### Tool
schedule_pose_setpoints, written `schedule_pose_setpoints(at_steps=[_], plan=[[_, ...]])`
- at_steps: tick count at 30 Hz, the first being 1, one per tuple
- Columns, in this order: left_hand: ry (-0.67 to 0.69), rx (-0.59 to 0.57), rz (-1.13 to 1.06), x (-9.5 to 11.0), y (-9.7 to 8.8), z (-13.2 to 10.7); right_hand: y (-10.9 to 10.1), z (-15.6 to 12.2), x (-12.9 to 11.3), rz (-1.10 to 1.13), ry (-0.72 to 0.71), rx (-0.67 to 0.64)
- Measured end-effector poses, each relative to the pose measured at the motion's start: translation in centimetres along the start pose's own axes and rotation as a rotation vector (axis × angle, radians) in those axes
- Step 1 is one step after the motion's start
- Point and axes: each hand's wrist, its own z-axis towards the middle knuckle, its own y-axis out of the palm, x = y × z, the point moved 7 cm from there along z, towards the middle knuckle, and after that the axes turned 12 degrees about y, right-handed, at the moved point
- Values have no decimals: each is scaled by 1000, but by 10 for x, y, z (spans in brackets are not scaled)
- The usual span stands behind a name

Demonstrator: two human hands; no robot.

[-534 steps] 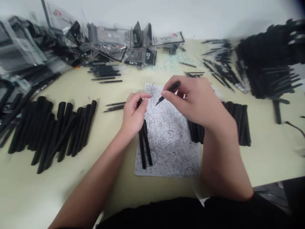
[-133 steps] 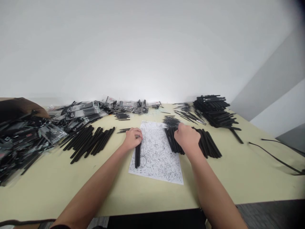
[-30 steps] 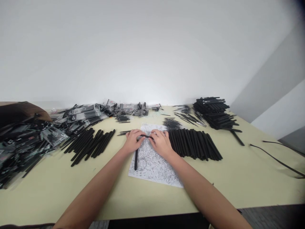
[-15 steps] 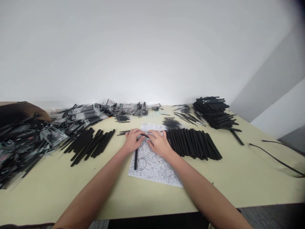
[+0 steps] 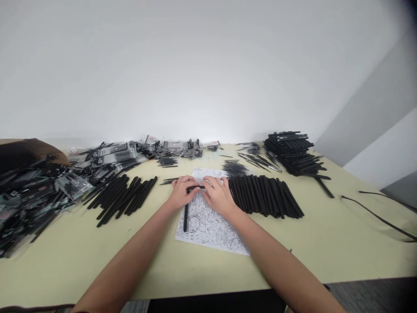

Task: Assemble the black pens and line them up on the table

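Both hands are meeting over the far part of the scribbled sheet (image 5: 213,228), near the middle of the table (image 5: 325,248); the left hand (image 5: 181,195) and the right hand (image 5: 219,196) are curling their fingers and pinching one thin black stick (image 5: 196,187) between them; the stick is lying crosswise, left to right, just above the paper. A black pen barrel (image 5: 185,218) is poking out from under the left hand toward the near edge and resting on the sheet; whether the hand is gripping it I cannot tell.

Surroundings: a tight row of black barrels (image 5: 267,202) is lying just right of the right hand, with its left end touching the sheet's right edge; a looser row of barrels (image 5: 125,200) is sitting on the left, apart from the left hand. A few thin refills (image 5: 168,180) are lying just beyond the left hand; a bunch of finer ones (image 5: 233,168) is sitting beyond the right hand. A tall stack of black pens (image 5: 295,152) is occupying the far right; clear packaged bags (image 5: 42,191) are heaping along the left and far-left edge. A black cable (image 5: 379,214) is trailing across the right side, well apart from the hands. Nothing is lying between the two hands except the stick.
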Motion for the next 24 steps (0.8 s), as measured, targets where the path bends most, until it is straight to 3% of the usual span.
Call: schedule_pose_setpoints(at_steps=[10, 24], plan=[[40, -19, 22, 2, 2, 0, 6, 0, -2, 2, -19, -56], [26, -24, 8, 6, 0, 0, 4, -1, -2, -11, -6, -23]])
